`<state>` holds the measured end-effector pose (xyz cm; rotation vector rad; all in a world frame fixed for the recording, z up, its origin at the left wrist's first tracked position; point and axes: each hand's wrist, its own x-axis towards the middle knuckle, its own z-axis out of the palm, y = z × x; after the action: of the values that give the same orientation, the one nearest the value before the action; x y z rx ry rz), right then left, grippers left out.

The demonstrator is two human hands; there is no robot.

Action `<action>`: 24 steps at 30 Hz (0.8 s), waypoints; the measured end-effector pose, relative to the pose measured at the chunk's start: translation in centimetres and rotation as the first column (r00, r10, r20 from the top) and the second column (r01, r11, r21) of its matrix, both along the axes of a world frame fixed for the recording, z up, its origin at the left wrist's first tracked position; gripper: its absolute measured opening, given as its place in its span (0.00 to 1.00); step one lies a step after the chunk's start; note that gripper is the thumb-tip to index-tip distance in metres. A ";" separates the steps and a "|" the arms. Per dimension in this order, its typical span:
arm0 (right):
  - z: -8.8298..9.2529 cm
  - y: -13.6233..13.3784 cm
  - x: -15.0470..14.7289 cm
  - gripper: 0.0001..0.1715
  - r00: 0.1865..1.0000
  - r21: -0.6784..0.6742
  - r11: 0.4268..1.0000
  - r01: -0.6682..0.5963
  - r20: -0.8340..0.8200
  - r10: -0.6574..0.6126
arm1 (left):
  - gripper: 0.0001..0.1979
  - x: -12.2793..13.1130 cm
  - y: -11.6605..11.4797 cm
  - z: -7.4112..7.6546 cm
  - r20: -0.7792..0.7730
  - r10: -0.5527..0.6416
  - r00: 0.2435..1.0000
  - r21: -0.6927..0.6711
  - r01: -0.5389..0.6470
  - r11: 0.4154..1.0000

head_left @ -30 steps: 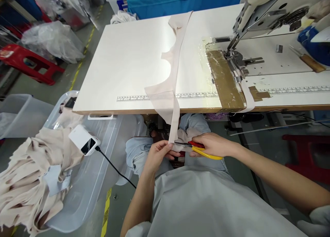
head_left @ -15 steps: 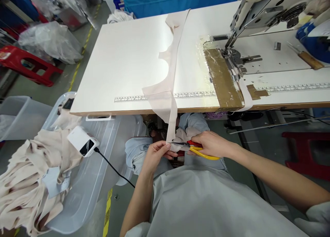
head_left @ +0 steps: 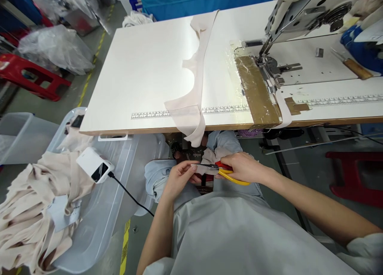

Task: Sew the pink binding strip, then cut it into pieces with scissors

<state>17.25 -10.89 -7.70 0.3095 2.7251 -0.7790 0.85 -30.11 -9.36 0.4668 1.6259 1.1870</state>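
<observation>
My right hand (head_left: 239, 167) is wrapped round the handles of scissors (head_left: 235, 178), one loop yellow and the other red. The dark blades point left towards my left hand (head_left: 182, 177), whose thumb and fingers pinch a small pale fabric piece (head_left: 206, 170) just under the blades. Above both hands, a long pale pink fabric panel (head_left: 191, 95) with a scalloped left side lies across the white table (head_left: 143, 67). Its free end curls over the front edge, apart from my hands.
At the right stands a sewing machine (head_left: 296, 19), with a pale strip (head_left: 283, 109) hanging from it and a wooden-handled awl (head_left: 356, 67) beside it. On the left, a clear plastic bin (head_left: 98, 231) holds heaped beige fabric (head_left: 36, 203) and a white device (head_left: 95, 164) with a cable.
The panel's lower end has come apart from the piece in my left hand and now curls up by the table edge. The scissors have shifted slightly left.
</observation>
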 end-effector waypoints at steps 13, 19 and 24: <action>0.2 -0.8 4.2 0.29 0.948 -0.276 0.937 0.212 -0.175 -0.266 | 0.21 -0.7 5.1 -1.6 -0.527 0.249 0.813 0.244 -0.136 0.960; -1.2 0.9 6.3 0.31 0.909 -0.268 0.900 0.343 -0.144 -0.390 | 0.20 -2.6 -3.3 -5.6 -0.382 0.353 0.854 -0.146 -0.433 0.889; -2.4 0.5 6.0 0.30 0.916 -0.337 0.877 0.341 -0.091 -0.391 | 0.21 0.7 -6.3 -4.3 -0.275 0.338 0.900 -0.096 -0.376 0.922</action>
<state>23.20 -10.37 -10.11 0.7359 2.6525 -1.3787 1.55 -36.38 -13.64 0.2338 2.0715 1.3025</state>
